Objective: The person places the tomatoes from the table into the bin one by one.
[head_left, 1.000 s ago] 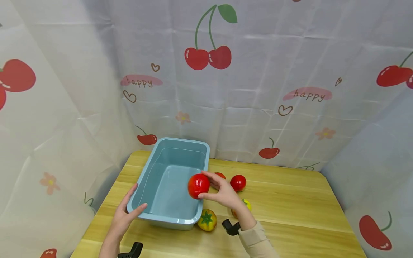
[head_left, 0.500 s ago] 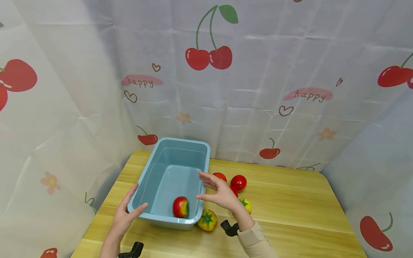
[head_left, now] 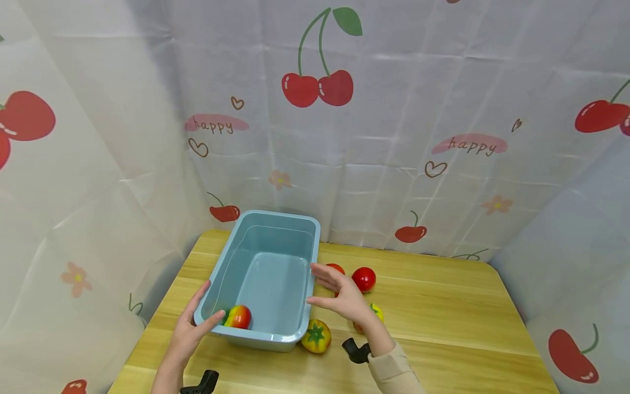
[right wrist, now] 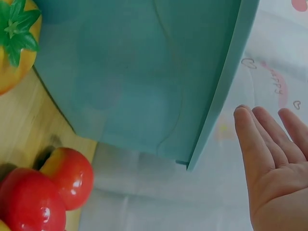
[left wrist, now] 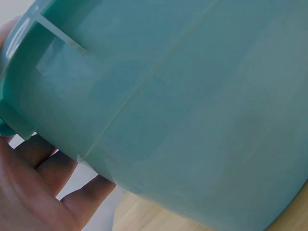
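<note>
My left hand (head_left: 189, 331) grips the near-left corner of a light blue plastic bin (head_left: 276, 213), thumb over the rim. In the left wrist view its fingers (left wrist: 57, 173) press against the bin's outside. A red-and-yellow tomato (head_left: 239, 317) lies inside, in the near-left corner by my left thumb. My right hand (head_left: 344, 295) holds nothing and hovers at the bin's right rim, fingers extended and thumb apart. Close to the bin's near-right corner sits a yellow tomato (head_left: 316, 336) with a green star-shaped calyx.
Red tomatoes (head_left: 364, 279) (right wrist: 72, 178) rest on the wooden table (head_left: 443, 306) right of the bin. Another yellow one (head_left: 377, 311) is partly hidden by my right wrist. A cherry-printed curtain (head_left: 364, 164) hangs behind and along both sides.
My right hand let the tomato go into the bin. The tomato rolled left to the near-left corner, and my right hand drew back slightly to the right. My left hand stayed put.
</note>
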`<move>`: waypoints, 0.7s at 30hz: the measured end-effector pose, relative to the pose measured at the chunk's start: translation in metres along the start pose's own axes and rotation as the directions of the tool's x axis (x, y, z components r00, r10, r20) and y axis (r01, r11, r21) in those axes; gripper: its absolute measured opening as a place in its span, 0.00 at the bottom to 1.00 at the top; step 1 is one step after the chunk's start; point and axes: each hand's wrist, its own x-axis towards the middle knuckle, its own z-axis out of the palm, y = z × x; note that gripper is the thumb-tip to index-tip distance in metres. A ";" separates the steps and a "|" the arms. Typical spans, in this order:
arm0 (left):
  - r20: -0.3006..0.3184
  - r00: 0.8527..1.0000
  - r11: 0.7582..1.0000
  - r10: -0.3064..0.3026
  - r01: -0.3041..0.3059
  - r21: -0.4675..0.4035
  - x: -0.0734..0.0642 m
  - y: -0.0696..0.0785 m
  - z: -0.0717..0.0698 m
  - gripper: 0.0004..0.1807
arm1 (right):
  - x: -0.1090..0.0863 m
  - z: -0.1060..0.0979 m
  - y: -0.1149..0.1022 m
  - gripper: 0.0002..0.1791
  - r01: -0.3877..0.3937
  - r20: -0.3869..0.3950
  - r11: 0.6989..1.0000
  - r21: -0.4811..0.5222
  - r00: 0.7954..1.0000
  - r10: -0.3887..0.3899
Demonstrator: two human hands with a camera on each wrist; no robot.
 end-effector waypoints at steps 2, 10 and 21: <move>-0.001 1.000 1.000 0.001 -0.001 -0.003 0.000 0.000 0.000 0.42 | -0.001 -0.002 0.003 0.39 0.026 -0.014 1.000 0.017 1.000 -0.026; 0.004 1.000 1.000 -0.008 0.008 -0.005 0.000 0.000 0.000 0.41 | -0.011 -0.010 0.019 0.41 0.076 -0.104 0.993 0.095 0.992 -0.066; 0.006 1.000 1.000 -0.010 0.010 -0.010 0.000 0.000 0.000 0.42 | -0.025 -0.017 0.037 0.43 0.093 -0.130 0.993 0.073 0.988 -0.084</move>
